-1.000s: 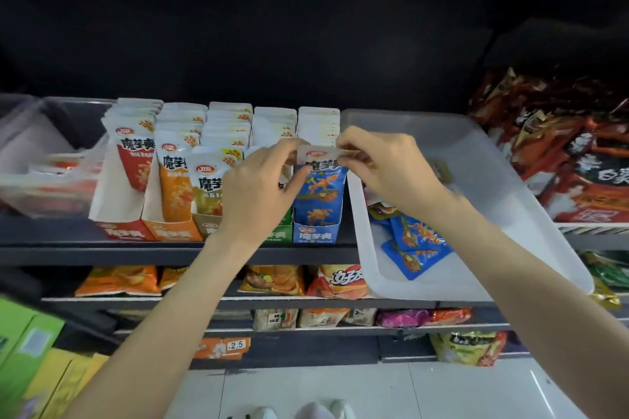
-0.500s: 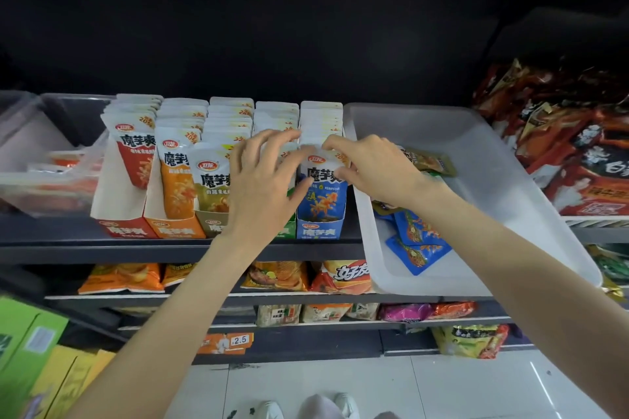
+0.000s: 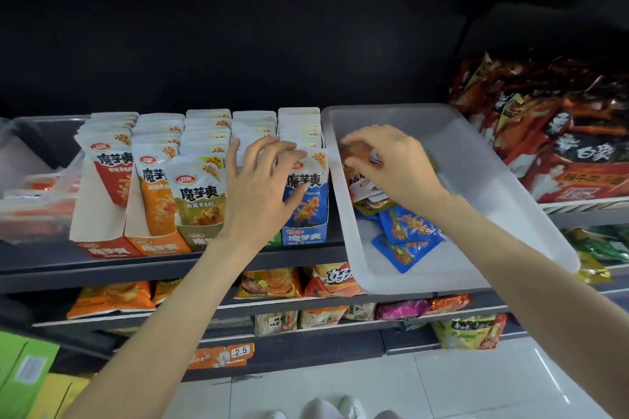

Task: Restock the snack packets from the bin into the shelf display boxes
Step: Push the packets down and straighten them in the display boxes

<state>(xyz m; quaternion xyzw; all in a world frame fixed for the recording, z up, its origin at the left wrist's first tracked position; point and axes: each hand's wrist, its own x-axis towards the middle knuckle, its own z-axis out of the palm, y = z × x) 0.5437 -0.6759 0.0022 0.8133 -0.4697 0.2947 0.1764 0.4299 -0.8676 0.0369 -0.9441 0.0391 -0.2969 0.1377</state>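
The right hand (image 3: pixel 391 163) no longer meets the left at the blue display box (image 3: pixel 306 214) in the middle of the frame; it is now right of centre, over the white bin (image 3: pixel 493 180), fingers curled on an orange packet (image 3: pixel 360 155). The blue packet (image 3: pixel 306 184) both hands held now stands in the box. The left hand (image 3: pixel 262 187) has spread its fingers, touching that packet.

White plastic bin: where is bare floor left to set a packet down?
The white plastic bin is bare along its right half and far end. Its left side is crowded: blue snack packets, mixed packets under the right hand.
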